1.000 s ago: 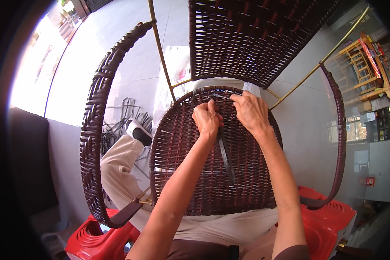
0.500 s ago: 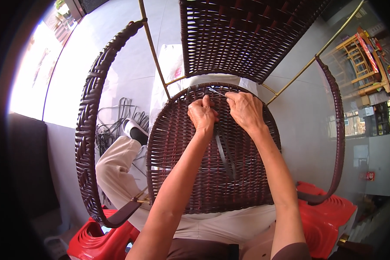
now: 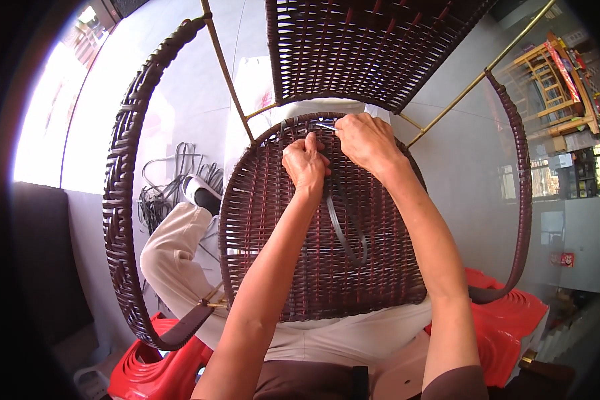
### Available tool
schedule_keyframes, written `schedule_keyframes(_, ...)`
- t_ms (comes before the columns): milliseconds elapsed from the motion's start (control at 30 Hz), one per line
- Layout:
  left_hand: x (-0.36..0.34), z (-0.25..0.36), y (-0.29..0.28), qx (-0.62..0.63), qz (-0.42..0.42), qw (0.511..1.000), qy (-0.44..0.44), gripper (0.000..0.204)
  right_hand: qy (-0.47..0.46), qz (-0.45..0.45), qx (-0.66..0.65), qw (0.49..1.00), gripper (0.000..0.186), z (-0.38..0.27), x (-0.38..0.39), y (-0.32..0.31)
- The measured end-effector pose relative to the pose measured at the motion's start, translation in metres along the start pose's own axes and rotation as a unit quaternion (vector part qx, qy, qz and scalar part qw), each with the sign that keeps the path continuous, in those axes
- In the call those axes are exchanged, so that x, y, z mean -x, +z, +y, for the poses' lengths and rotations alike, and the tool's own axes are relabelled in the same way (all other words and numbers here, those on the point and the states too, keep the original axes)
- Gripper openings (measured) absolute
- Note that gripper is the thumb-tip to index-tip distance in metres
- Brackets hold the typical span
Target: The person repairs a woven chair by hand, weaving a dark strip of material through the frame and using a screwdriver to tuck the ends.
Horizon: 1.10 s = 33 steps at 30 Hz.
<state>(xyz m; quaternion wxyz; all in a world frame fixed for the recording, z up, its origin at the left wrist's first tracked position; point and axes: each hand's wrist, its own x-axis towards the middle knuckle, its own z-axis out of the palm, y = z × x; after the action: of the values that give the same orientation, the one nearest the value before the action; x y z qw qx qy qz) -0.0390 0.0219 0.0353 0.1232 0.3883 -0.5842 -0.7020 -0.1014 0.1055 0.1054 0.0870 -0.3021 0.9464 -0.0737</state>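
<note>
A dark brown woven chair seat (image 3: 273, 267) lies over my lap. Near its far rim, my right hand (image 3: 370, 141) is closed around a slim tool with a shiny metal shaft (image 3: 325, 126); its handle is hidden in my fingers. The shaft points left, against the weave at the rim. Just to the left, my left hand (image 3: 305, 162) is closed with the thumb up, gripping a flat dark grey strip (image 3: 337, 223). The strip hangs from that hand in a narrow loop over the seat.
The woven backrest (image 3: 360, 53) rises beyond the seat. Curved wrapped armrests stand left (image 3: 120, 180) and right (image 3: 521, 167), with bare metal rods (image 3: 228, 70). Red plastic stools (image 3: 497, 327) flank my legs. More strips (image 3: 159, 200) lie on the floor by my shoe (image 3: 201, 193).
My right hand has moved up and slightly right, with the shaft now more level at the rim. The hanging strip has opened into a rounder loop. The whole view has shifted slightly.
</note>
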Motion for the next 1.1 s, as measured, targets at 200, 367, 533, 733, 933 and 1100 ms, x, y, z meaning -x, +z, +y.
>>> schedule_keyframes(200, -0.003, -0.002, 0.000, -0.013, 0.002, 1.000, -0.008, 0.038, -0.011, 0.174, -0.121, 0.977, 0.013, 0.004, 0.021, 0.038)
schedule_keyframes(367, -0.003, 0.002, 0.000, -0.018, -0.009, 1.000, -0.010, 0.037, 0.014, 0.253, -0.244, 0.936, 0.017, 0.013, 0.027, 0.075)
schedule_keyframes(533, -0.011, 0.004, -0.009, 0.019, -0.061, 0.998, -0.023, 0.038, 0.010, 0.265, -0.267, 0.926, 0.016, 0.014, 0.025, 0.079)
schedule_keyframes(733, -0.006, 0.005, -0.030, -0.234, 0.039, 0.948, 0.213, 0.023, 0.012, 0.263, -0.280, 0.923, 0.017, 0.013, 0.027, 0.078)
schedule_keyframes(933, -0.004, -0.008, -0.034, -0.323, 0.053, 0.844, 0.424, 0.020, 0.007, 0.270, -0.282, 0.921, 0.017, 0.015, 0.026, 0.081)
schedule_keyframes(1100, -0.006, -0.009, -0.031, -0.415, 0.041, 0.809, 0.414, 0.024, 0.016, 0.268, -0.290, 0.919, 0.016, 0.013, 0.028, 0.080)
